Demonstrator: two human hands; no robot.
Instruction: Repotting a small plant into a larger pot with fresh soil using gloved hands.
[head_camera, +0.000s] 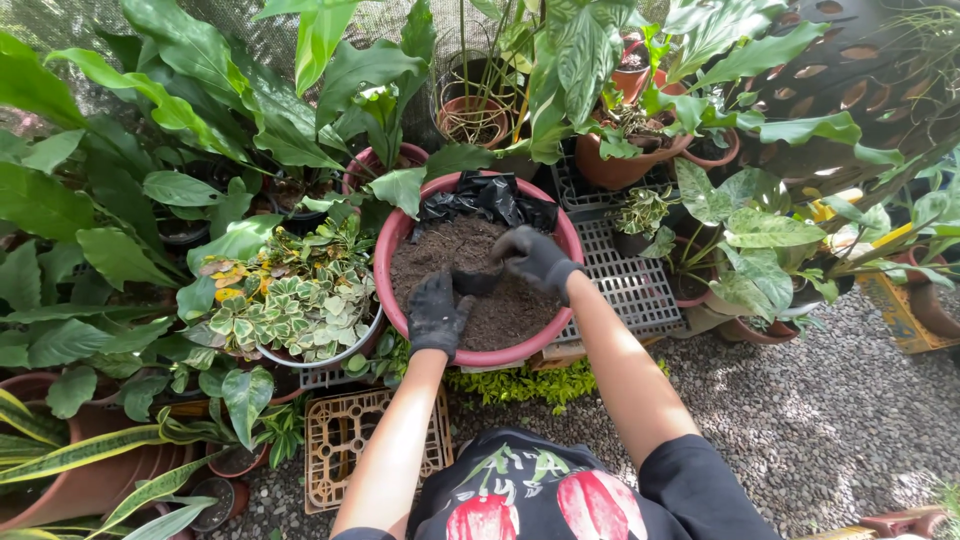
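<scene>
left hand (436, 313): gloved in black, it was curled round the near side of a small black pot (476, 281), fingers closed on its wall.
right hand (535, 258): also gloved, it lay cupped over the pot's far rim, fingers bent down against it; whether it gripped or only pressed i could not tell.
small black pot: it sat half sunk in the dark soil (500, 310), near the middle of the red basin (470, 356), held between both hands.
red basin: wide and shallow, it stood on a pale plastic crate (630, 285) at the gravel's edge; a crumpled black plastic bag (485, 198) lay at its far rim.
neighbours: a white pot of variegated leaves (290, 305) touched the basin's left rim; terracotta pots (625, 160) stood beyond the far rim.
risk, spill: loose soil would likely go over the basin's near rim onto the gravel (830, 420) if the pot were lifted tilted.
risk, grip: the thin pot wall could buckle under a hard squeeze and dump its fill.
risk, tipping: leaning weight on the near rim might rock the basin off the crate.
risk, leaves: a wide left elbow could crush the variegated plant.
</scene>
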